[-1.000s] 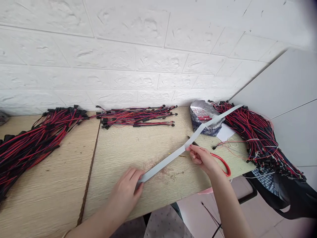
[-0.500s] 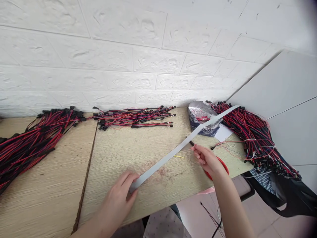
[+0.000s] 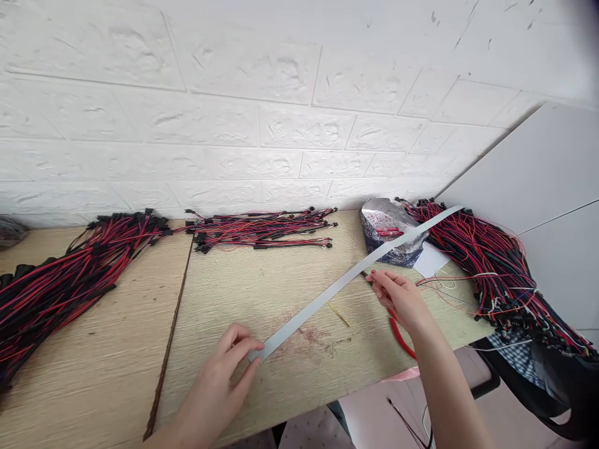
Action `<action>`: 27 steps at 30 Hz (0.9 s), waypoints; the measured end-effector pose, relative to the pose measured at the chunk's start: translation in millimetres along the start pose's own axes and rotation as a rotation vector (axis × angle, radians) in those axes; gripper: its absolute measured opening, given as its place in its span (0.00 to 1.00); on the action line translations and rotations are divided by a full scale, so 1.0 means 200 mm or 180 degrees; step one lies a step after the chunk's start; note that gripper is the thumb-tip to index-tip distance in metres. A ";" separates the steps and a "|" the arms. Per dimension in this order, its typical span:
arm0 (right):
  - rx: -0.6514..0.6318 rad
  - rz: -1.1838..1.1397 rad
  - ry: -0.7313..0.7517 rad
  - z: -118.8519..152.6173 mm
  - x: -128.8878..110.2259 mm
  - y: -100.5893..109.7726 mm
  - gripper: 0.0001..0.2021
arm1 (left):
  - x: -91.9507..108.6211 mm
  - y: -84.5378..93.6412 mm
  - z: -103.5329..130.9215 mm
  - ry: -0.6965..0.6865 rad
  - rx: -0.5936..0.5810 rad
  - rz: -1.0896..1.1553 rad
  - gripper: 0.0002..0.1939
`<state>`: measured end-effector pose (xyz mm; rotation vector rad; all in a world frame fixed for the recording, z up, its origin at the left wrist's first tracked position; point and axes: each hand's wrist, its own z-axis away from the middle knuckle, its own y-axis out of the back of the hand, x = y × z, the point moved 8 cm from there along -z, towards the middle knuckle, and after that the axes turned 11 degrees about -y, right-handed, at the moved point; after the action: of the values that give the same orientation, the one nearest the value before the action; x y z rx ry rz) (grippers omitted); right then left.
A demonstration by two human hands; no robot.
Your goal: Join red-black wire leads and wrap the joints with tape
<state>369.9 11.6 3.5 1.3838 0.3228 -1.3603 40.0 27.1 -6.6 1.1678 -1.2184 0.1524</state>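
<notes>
My left hand pinches the near end of a long flat grey strip between thumb and fingers. The strip slants up to the right, across the foil bag and onto the wire bundle. Beside its middle, my right hand has its fingers closed on a thin black piece, mostly hidden by the hand and strip. The curved red handle of a tool lies under my right wrist. Between the hands, a thin yellow tie rests on the wooden table.
Red and black wire harnesses lie along the white brick wall. A thick pile lies left, and a tied bundle hangs over the right edge. An opened foil bag and white paper stand before it. A dark chair is below.
The view has shifted slightly. My left fingers have slid to the very tip of the strip. The yellow tie has turned and shows more of its length. My right hand still grips the black piece.
</notes>
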 end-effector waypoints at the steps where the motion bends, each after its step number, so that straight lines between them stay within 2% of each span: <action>1: 0.0106 0.0380 0.0145 -0.02 -0.05 -0.02 0.20 | 0.01 0.01 -0.01 0.0034 0.0025 0.0040 0.08; 5: 0.0388 0.1271 0.0575 -0.18 -0.26 -0.15 0.08 | 0.03 0.08 -0.03 0.0138 0.0143 0.0140 0.10; 7: 0.0416 0.1721 0.0748 -0.27 -0.33 -0.25 0.08 | 0.04 0.11 -0.03 0.0119 0.0253 0.0115 0.10; 10: 0.0373 0.2296 0.0889 -0.37 -0.37 -0.37 0.10 | 0.02 0.17 -0.02 0.0043 0.0455 0.0032 0.11; 13: 0.0357 0.2631 0.1064 -0.38 -0.37 -0.43 0.10 | 0.00 0.23 0.01 -0.0020 0.0651 -0.0175 0.09; 16: 0.0301 0.2664 0.1366 -0.30 -0.40 -0.43 0.08 | 0.00 0.30 0.02 -0.0159 0.0811 -0.0419 0.08; 20: 0.0233 0.2349 0.1701 -0.17 -0.49 -0.37 0.06 | 0.05 0.43 -0.01 -0.0426 0.1104 -0.0844 0.08; 22: 0.0172 0.1947 0.1784 -0.12 -0.57 -0.34 0.06 | 0.07 0.48 -0.05 -0.0524 0.1190 -0.1085 0.08; 27: -0.0165 -0.0304 0.1918 0.00 -0.85 -0.27 0.07 | 0.12 0.50 -0.21 -0.0693 0.1143 -0.1454 0.13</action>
<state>275.3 112.2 118.0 1.7321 0.8234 -0.9722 13.1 93.8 77.5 1.7853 -1.1044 -0.1084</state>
